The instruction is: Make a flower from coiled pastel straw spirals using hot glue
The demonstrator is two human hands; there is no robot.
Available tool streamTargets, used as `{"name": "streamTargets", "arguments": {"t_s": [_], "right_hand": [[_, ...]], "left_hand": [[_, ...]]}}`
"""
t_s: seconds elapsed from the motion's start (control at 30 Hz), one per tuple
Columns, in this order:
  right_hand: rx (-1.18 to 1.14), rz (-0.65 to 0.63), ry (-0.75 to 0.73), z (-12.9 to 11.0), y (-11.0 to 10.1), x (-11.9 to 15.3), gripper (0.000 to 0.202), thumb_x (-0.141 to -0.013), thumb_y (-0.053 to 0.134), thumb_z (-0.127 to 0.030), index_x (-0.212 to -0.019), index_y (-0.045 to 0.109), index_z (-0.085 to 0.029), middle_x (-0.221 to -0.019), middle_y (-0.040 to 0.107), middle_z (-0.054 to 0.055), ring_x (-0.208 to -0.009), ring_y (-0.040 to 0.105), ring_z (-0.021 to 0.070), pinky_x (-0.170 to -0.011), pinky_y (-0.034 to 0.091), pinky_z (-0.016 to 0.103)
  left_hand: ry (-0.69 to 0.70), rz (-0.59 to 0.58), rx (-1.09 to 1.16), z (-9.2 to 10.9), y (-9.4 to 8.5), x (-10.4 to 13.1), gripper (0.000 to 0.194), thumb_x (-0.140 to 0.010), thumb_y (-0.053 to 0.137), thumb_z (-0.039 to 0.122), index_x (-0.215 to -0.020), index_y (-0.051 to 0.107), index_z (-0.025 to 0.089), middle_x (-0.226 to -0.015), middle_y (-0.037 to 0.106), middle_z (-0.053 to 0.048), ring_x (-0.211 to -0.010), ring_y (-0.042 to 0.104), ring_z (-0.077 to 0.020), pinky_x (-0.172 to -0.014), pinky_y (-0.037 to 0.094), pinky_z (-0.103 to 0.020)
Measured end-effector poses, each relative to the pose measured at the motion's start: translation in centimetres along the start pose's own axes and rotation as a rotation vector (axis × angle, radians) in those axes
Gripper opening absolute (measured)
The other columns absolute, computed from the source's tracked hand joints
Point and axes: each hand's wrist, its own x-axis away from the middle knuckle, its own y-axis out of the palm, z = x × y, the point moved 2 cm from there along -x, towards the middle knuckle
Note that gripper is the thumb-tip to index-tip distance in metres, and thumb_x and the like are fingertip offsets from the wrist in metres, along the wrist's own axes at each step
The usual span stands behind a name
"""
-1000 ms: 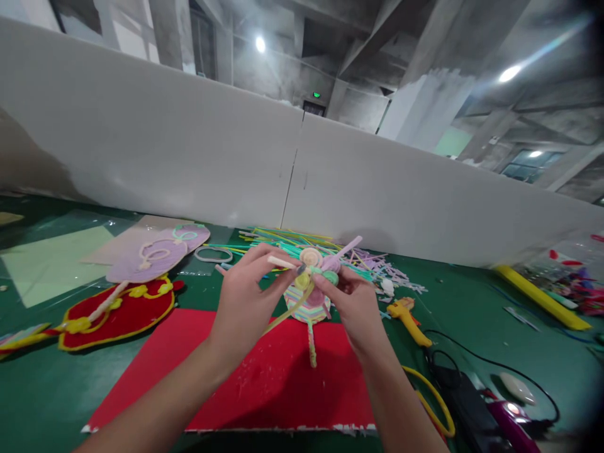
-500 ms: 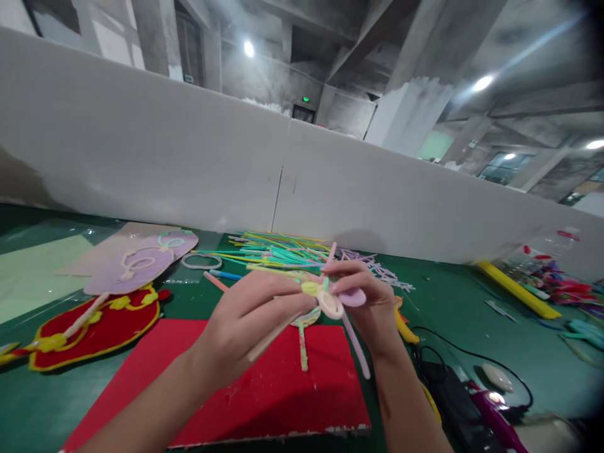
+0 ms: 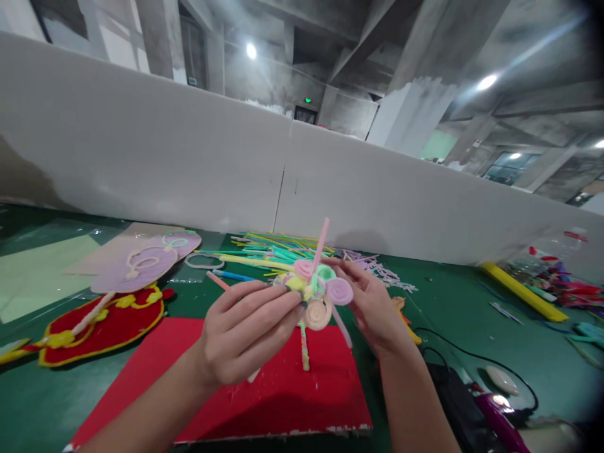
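Observation:
Above the red board (image 3: 283, 402), a flower of coiled pipe cleaners (image 3: 318, 314) faces me, with pink, green, yellow, lilac and peach spirals round its middle. My left hand (image 3: 250, 327) pinches it at the yellow spiral. Behind its right side are the fingers of my right hand (image 3: 375, 305), closed about the flower and partly hidden by it. A straight pink end sticks up from the top, and a lilac one points down to the right. Beneath, a speckled handle (image 3: 304, 349) lies on the board; its upper part is hidden behind the flower and my left hand.
Loose pipe cleaners (image 3: 278, 253) lie at the back, before a white partition (image 3: 212, 170). Left are a red fan with yellow trim (image 3: 101, 333) and a lilac fan (image 3: 146, 261). Right are a yellow bar (image 3: 523, 292), a black cable (image 3: 509, 371) and a purple tool (image 3: 500, 421).
The flower has turned so that its coils face me more fully, and its pink end stands higher. My left hand has shifted its hold onto the yellow coil.

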Motion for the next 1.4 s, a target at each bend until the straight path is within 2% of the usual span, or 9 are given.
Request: {"name": "streamTargets", "arguments": {"t_s": [0.07,0.17,0.3,0.43,0.63,0.8,1.0,1.17,1.4], "right_hand": [[-0.067,-0.038,0.143,0.4,0.0,0.1,0.031,-0.078,0.057,-0.045,-0.093,0.068,-0.02,-0.087,0.069,0.005,-0.082,0.063,0.0178,-0.072,0.049,0.028],[-0.144,-0.092,0.205,0.3,0.4,0.4,0.031,-0.076,0.058,-0.047,-0.082,0.068,-0.019,-0.078,0.069,0.004,-0.073,0.063,0.016,-0.068,0.049,0.026],[-0.098,-0.125,0.201,0.2,0.7,0.6,0.022,-0.072,0.065,-0.039,-0.078,0.066,-0.019,-0.073,0.066,0.001,-0.067,0.059,0.0126,-0.065,0.046,0.023],[-0.068,-0.095,0.209,0.8,0.7,0.4,0.021,-0.07,0.067,-0.038,-0.08,0.065,-0.02,-0.071,0.064,0.0,-0.061,0.056,0.013,-0.06,0.043,0.025],[0.065,0.001,0.074,0.7,1.3,0.2,0.019,-0.068,0.069,-0.035,-0.077,0.065,-0.019,-0.071,0.06,-0.001,-0.065,0.052,0.0118,-0.063,0.04,0.024],[0.155,0.042,0.01,0.8,1.4,0.1,0.02,-0.069,0.067,-0.037,-0.072,0.063,-0.018,-0.065,0.056,-0.003,-0.06,0.047,0.0117,-0.058,0.037,0.025],[0.141,0.056,0.01,1.1,1.1,-0.2,0.02,-0.068,0.068,-0.038,-0.072,0.064,-0.019,-0.063,0.055,-0.003,-0.06,0.046,0.0118,-0.058,0.037,0.024],[0.094,0.046,0.018,1.3,1.2,-0.3,0.018,-0.068,0.068,-0.036,-0.077,0.066,-0.02,-0.067,0.058,-0.003,-0.063,0.049,0.0127,-0.061,0.039,0.025],[0.166,0.034,-0.056,1.2,1.9,-0.1,0.013,-0.07,0.067,-0.03,-0.079,0.069,-0.021,-0.074,0.064,-0.001,-0.071,0.055,0.0152,-0.068,0.043,0.028]], "left_hand": [[-0.005,-0.013,-0.009,-0.2,0.2,0.1,0.016,-0.083,0.051,0.011,-0.086,0.064,0.019,-0.092,0.071,-0.003,-0.092,0.063,-0.0141,-0.083,0.049,-0.029],[-0.007,-0.045,0.002,-0.4,0.5,-0.1,0.014,-0.083,0.053,0.011,-0.087,0.064,0.018,-0.089,0.072,-0.004,-0.091,0.064,-0.0157,-0.081,0.05,-0.03],[0.027,-0.089,0.053,-0.5,0.9,-0.2,0.014,-0.081,0.054,0.009,-0.086,0.064,0.017,-0.09,0.072,-0.004,-0.092,0.064,-0.0161,-0.082,0.048,-0.03],[0.058,-0.144,0.08,-0.5,1.3,0.2,0.017,-0.082,0.053,0.009,-0.09,0.064,0.018,-0.095,0.071,-0.003,-0.097,0.062,-0.0158,-0.086,0.047,-0.031],[0.049,-0.219,0.043,-0.5,2.1,0.7,0.019,-0.082,0.053,0.01,-0.098,0.063,0.014,-0.096,0.071,-0.006,-0.093,0.063,-0.0183,-0.085,0.046,-0.034],[-0.035,-0.241,0.095,-0.6,2.2,0.5,0.024,-0.087,0.042,0.012,-0.1,0.062,0.017,-0.094,0.071,-0.006,-0.09,0.063,-0.0176,-0.081,0.045,-0.033],[-0.192,-0.295,0.243,-1.2,2.2,-0.2,0.02,-0.086,0.046,0.014,-0.098,0.061,0.02,-0.092,0.07,-0.004,-0.087,0.063,-0.0155,-0.078,0.043,-0.03],[-0.367,-0.211,0.29,-1.1,2.7,-0.2,0.013,-0.081,0.055,0.015,-0.091,0.062,0.022,-0.087,0.068,-0.002,-0.082,0.06,-0.0149,-0.073,0.043,-0.029],[-0.61,-0.097,0.286,-0.6,3.0,-0.4,0.008,-0.078,0.06,0.014,-0.082,0.062,0.02,-0.088,0.061,-0.003,-0.086,0.057,-0.0156,-0.075,0.046,-0.03]]}}
